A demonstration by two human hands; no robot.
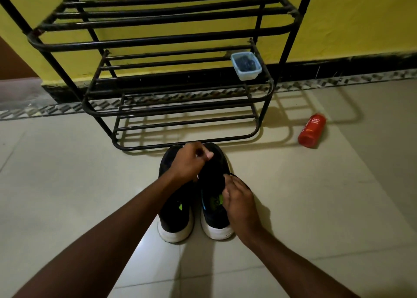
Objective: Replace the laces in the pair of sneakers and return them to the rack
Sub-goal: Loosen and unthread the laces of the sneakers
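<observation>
- Two black shoes with white soles stand side by side on the tiled floor (67, 184), at about 6 o'clock from the rack (158, 39), heels toward the person and toes almost touching the rack's lowest front bar.
- The left shoe (173, 218) and right shoe (213, 218) are close together with a narrow gap between them; green shows inside each opening.
- The left hand (191, 160) hovers over the toe ends, reaching across to the front of the right shoe. Its fingers are curled in against the thumb as in a pinch, but whether anything is held there is too small to tell.
- The right hand (239, 200) lies at the 3 o'clock side of the right shoe, by the tongue. Its fingers are curled, and the fingertips pinch a dark lace (231, 175) at the shoe's upper edge.
- The rack is black metal with three barred shelves and stands against a yellow wall (361, 15).
- A clear plastic box (246, 66) with dark contents sits at the 3 o'clock end of the middle shelf.
- A red bottle (311, 130) lies on its side on the floor, at about 2 o'clock from the shoes and well apart from them.
</observation>
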